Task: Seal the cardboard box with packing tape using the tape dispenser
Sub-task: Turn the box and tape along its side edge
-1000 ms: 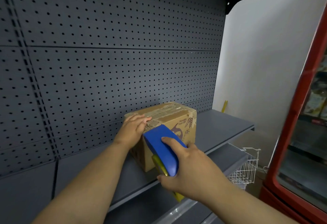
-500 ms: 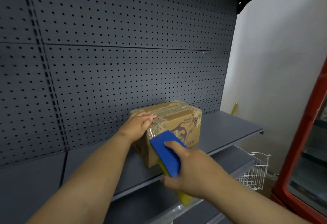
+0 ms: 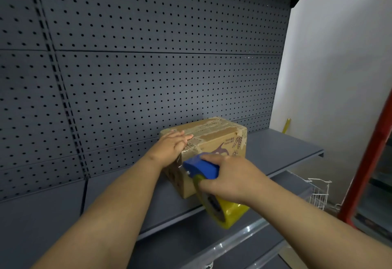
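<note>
While two hands work, one cardboard box (image 3: 214, 141), one tape dispenser (image 3: 202, 167).

Taping a box (image 3: 214, 141) on a grey shelf (image 3: 282, 152).
The left hand (image 3: 171, 147) lies flat on the box's near top edge; the right hand (image 3: 231, 177) grips the blue dispenser (image 3: 201, 165) with its yellow roll (image 3: 224, 211) against the box's front corner.
</note>
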A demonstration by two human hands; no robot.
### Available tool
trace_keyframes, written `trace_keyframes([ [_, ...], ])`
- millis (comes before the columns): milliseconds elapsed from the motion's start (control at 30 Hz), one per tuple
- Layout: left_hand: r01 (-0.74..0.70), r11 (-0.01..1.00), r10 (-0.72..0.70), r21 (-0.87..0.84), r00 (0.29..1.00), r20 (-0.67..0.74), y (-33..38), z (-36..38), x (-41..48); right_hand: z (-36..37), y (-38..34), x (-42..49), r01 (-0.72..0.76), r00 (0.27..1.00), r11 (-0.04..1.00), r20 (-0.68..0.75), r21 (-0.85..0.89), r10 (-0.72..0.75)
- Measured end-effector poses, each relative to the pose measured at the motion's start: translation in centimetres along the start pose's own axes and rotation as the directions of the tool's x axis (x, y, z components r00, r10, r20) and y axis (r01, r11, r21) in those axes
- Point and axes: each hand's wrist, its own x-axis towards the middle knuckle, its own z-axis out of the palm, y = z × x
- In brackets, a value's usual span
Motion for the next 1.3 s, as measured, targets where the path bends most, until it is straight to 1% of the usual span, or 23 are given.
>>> trace_keyframes([
  [67, -0.004, 1.000, 0.004, 0.002, 1.000, 0.008, 0.0, 0.0, -0.1, -0.3, -0.3, -0.1, 0.011, 1.000, 1.000, 0.007, -0.029, -0.011],
  [133, -0.001, 1.000, 0.001, 0.009, 1.000, 0.013, 0.0, -0.1, -0.1, -0.6, -0.3, 0.0, 0.000, 1.000, 1.000, 0.023, 0.007, 0.000],
  [367, 0.005, 1.000, -0.005, 0.014, 1.000, 0.026, 0.0, -0.3, -0.1, -1.7, -0.8, 0.6, -0.024, 0.996, 0.999, 0.091, 0.033, 0.021],
  [467, 0.008, 1.000, -0.009, 0.016, 0.999, 0.034, 0.0, -0.1, 0.0, -2.1, -1.1, 1.1, -0.006, 0.993, 1.000, 0.115, 0.021, 0.003],
  [600, 0.014, 1.000, -0.015, 0.011, 0.999, 0.041, -0.1, -0.2, 0.1, -2.9, -0.9, 1.3, 0.007, 0.986, 0.999, 0.166, 0.050, -0.015],
  [733, 0.023, 1.000, -0.024, 0.013, 0.999, 0.046, 0.0, -0.4, 0.1, -3.4, -0.1, 0.9, 0.091, 0.981, 0.996, 0.172, -0.014, -0.088],
  [833, 0.022, 1.000, -0.022, 0.012, 0.999, 0.045, 0.3, -0.4, 0.0, -3.6, -0.1, 1.3, 0.086, 0.984, 0.994, 0.161, -0.069, -0.074],
  [867, 0.023, 1.000, -0.024, 0.012, 0.999, 0.048, 0.4, -0.4, -0.1, -3.6, -0.3, 1.5, 0.071, 0.986, 0.991, 0.160, -0.116, -0.052],
  [900, 0.031, 0.999, -0.032, 0.010, 0.998, 0.052, 0.5, -0.5, -0.2, -3.4, -0.4, 1.6, 0.075, 0.983, 0.975, 0.178, -0.209, -0.037],
  [967, 0.052, 0.999, -0.052, -0.002, 0.997, 0.053, 0.6, -0.6, -0.3, -2.2, -0.2, 1.0, 0.097, 0.966, 0.920, 0.258, -0.379, 0.004],
  [1000, 0.055, 0.998, -0.055, -0.008, 0.997, 0.050, 0.6, -0.6, -0.3, -1.3, 0.2, 0.5, 0.095, 0.959, 0.920, 0.282, -0.379, 0.017],
  [1033, 0.054, 0.998, -0.053, -0.017, 0.998, 0.042, 0.5, -0.6, -0.3, -0.6, 0.7, 0.1, 0.077, 0.961, 0.943, 0.276, -0.323, 0.016],
  [1100, 0.060, 0.997, -0.059, -0.043, 0.998, 0.030, 0.5, -0.4, -0.3, -0.4, 1.5, -0.5, 0.052, 0.984, 0.980, 0.179, -0.192, -0.017],
  [1200, 0.054, 0.999, -0.054, -0.002, 0.998, 0.035, 0.4, -0.4, -0.3, -2.4, 2.4, 0.2, 0.019, 1.000, 0.988, 0.000, -0.152, -0.019],
  [1267, 0.035, 0.999, -0.035, -0.001, 0.999, -0.030, 0.6, -0.5, -0.4, -3.7, 3.1, 0.7, -0.007, 0.994, 0.996, -0.109, -0.094, -0.004],
  [1300, 0.029, 0.999, -0.031, -0.040, 0.997, -0.071, 1.0, -0.5, -0.7, -4.2, 3.5, 0.7, -0.020, 0.988, 0.998, -0.153, -0.055, 0.011],
])
